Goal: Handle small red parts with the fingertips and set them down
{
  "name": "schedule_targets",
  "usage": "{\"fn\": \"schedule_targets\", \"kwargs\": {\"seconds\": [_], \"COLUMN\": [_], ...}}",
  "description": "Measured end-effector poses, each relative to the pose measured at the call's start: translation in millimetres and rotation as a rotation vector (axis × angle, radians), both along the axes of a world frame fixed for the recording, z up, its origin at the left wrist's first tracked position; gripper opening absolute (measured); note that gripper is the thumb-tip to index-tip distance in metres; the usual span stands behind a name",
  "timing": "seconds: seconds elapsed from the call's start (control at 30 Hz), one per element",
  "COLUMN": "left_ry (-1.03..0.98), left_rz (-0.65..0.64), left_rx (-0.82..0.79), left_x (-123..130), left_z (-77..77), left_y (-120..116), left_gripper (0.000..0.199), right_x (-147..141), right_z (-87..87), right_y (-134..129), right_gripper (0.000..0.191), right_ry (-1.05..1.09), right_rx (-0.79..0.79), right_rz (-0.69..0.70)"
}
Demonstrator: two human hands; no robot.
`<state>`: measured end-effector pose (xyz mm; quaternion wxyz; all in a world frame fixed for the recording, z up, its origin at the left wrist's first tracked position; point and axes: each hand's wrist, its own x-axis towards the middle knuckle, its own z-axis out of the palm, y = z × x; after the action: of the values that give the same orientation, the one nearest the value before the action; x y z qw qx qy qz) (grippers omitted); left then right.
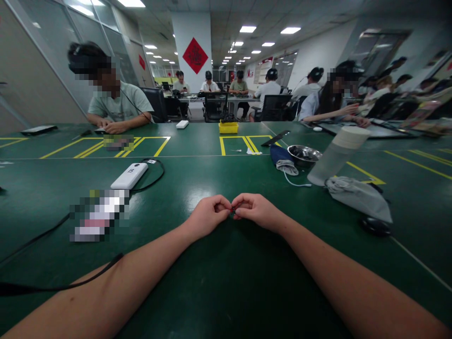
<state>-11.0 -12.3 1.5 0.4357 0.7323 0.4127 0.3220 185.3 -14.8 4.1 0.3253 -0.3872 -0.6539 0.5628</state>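
My left hand (211, 215) and my right hand (256, 212) meet fingertip to fingertip above the green table (219, 282). Both are closed in a pinch. Between them sits a tiny dark and red piece (232, 210), mostly covered by the fingers and too small to name. It seems to be touched by both hands at once. Left of my left hand lie a white power bank (129, 176) with a black cable (155, 181), and a blurred-out phone-shaped object (100, 216).
To the right stand a frosted bottle (335, 157), a metal bowl (304, 154), a dark blue pouch (282, 159), a grey pouch (360, 195) and a black mouse (375, 226). A yellow bin (229, 127) is farther back. People sit at the table's far side.
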Motion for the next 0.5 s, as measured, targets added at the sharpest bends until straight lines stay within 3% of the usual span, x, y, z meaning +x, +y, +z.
{"fn": "schedule_targets", "kwargs": {"seconds": [0.5], "left_ry": [-0.056], "left_rz": [0.008], "left_rx": [-0.013], "left_x": [0.7], "left_z": [-2.6], "left_y": [0.1], "left_gripper": [0.009], "right_x": [-0.7], "right_z": [0.8], "right_y": [0.7], "right_gripper": [0.024], "right_ry": [-0.001], "right_rx": [-0.003], "right_rz": [0.006]}}
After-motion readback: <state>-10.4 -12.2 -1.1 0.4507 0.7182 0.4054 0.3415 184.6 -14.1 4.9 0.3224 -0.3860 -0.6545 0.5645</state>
